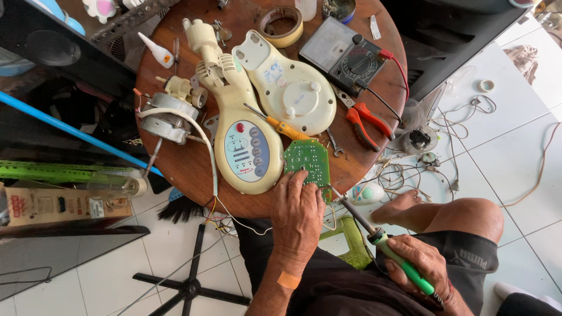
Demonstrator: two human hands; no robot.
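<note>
we see a round wooden table (175, 158) carrying a green circuit board (307, 161), a cream control housing (240, 134), a cream back cover (293, 88), a motor (170, 120), a multimeter (345, 55), red pliers (366, 126), a tape roll (281, 24) and a yellow screwdriver (281, 126).

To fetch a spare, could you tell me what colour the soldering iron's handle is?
Green, seen in the head view: soldering iron.

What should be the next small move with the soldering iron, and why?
Probably bring the soldering iron tip down onto the green circuit board: the left hand already pins the board, and the tip in the right hand sits at its lower right edge.
</note>
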